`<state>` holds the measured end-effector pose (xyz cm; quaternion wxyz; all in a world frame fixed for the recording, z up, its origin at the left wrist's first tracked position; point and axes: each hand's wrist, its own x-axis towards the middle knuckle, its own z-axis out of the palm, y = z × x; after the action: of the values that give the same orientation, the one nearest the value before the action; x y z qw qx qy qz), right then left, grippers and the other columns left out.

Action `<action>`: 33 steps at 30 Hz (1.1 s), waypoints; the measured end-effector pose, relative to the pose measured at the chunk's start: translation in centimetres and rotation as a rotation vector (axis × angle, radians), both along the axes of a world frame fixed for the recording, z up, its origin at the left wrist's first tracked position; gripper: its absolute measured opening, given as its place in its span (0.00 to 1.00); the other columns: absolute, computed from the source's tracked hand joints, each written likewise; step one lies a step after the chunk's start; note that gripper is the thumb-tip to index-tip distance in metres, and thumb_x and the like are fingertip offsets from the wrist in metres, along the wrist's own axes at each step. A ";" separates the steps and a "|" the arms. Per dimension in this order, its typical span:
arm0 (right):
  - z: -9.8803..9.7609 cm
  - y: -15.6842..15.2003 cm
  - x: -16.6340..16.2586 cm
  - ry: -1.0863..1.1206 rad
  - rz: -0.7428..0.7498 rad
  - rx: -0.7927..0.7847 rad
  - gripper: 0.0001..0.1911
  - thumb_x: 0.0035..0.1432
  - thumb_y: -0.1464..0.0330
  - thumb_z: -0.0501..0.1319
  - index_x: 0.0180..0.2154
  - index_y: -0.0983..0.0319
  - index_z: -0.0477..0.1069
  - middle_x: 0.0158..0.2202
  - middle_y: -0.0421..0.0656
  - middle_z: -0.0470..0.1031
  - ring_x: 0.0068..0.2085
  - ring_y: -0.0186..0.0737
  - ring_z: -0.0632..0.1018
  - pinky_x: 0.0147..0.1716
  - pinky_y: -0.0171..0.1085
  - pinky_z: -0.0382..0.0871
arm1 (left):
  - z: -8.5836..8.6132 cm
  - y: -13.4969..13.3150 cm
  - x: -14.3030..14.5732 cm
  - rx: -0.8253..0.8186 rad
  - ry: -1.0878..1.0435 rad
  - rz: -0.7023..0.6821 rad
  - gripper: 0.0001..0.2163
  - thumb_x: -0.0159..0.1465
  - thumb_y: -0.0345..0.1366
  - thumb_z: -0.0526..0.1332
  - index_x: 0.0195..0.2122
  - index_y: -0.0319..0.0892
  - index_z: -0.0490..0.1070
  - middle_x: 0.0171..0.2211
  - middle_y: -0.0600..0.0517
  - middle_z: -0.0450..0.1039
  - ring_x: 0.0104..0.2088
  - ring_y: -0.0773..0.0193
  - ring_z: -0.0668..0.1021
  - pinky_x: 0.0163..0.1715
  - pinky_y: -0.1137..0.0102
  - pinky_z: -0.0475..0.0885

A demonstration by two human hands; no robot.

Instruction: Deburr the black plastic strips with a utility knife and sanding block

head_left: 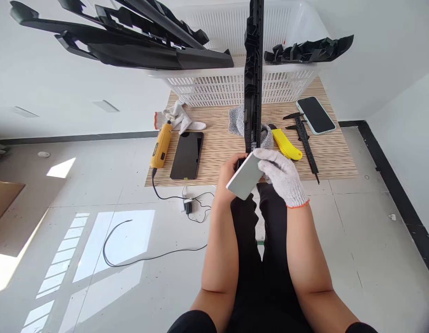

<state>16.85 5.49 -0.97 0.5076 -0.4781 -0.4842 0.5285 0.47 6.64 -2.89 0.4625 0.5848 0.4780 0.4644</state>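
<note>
A long black plastic trim strip (253, 88) stands on end in front of me, running up past the white basket. My left hand (228, 178) is bare and closed round its near end; the pad partly hides the fingers. In a white knitted glove with an orange cuff, my right hand (282, 175) pinches a flat, light grey rectangular pad (245, 176) by its upper edge. That pad is tilted and lies in front of the strip's lower end; whether they touch I cannot tell. Behind the strip is a bunched grey cloth (237, 121).
On the wood-patterned table (214, 159) lie a yellow power tool (161, 145), a white glove (183, 118), a black tablet or phone (187, 156), a yellow-handled cutter (286, 144), black calipers (306, 145) and a phone (316, 114). More black trim pieces (141, 48) lie across the white basket (214, 88).
</note>
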 end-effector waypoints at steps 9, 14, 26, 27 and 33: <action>0.2 1.4 1.9 0.369 -0.348 0.005 0.16 0.54 0.60 0.66 0.46 0.53 0.72 0.37 0.36 0.74 0.26 0.27 0.69 0.21 0.29 0.64 | 1.2 -0.7 0.5 -0.147 -0.181 -0.019 0.16 0.62 0.47 0.66 0.45 0.44 0.69 0.42 0.50 0.77 0.38 0.60 0.83 0.45 0.64 0.76; -0.4 1.2 1.7 0.235 -0.336 -0.028 0.19 0.51 0.62 0.67 0.47 0.54 0.72 0.31 0.35 0.70 0.21 0.26 0.63 0.18 0.30 0.59 | 1.3 -0.9 0.1 -0.143 -0.240 -0.061 0.21 0.64 0.44 0.65 0.56 0.51 0.62 0.47 0.51 0.75 0.38 0.63 0.83 0.52 0.61 0.75; -0.2 1.0 1.6 0.004 -0.339 -0.137 0.16 0.60 0.51 0.58 0.37 0.56 0.66 0.35 0.41 0.73 0.29 0.36 0.76 0.17 0.32 0.61 | 0.7 -0.5 -0.5 -0.156 -0.241 -0.184 0.28 0.67 0.40 0.58 0.68 0.48 0.56 0.49 0.48 0.77 0.48 0.57 0.79 0.51 0.60 0.73; -0.1 1.0 1.3 0.024 -0.328 -0.147 0.16 0.59 0.51 0.60 0.38 0.57 0.67 0.34 0.41 0.73 0.28 0.35 0.75 0.16 0.31 0.59 | 0.7 -0.5 -0.5 -0.148 -0.244 -0.194 0.29 0.66 0.39 0.59 0.68 0.48 0.57 0.50 0.48 0.77 0.49 0.57 0.78 0.52 0.61 0.72; 0.3 0.7 1.5 0.082 -0.219 -0.121 0.17 0.55 0.56 0.66 0.41 0.59 0.68 0.33 0.40 0.74 0.30 0.35 0.78 0.20 0.31 0.70 | 1.1 -0.6 -0.2 -0.185 -0.238 -0.149 0.26 0.66 0.44 0.60 0.65 0.45 0.61 0.45 0.48 0.78 0.47 0.57 0.78 0.48 0.63 0.71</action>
<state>18.33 6.22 -0.69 0.5519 -0.5359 -0.3754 0.5171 0.24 6.08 -1.82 0.6008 0.5143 0.4159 0.4490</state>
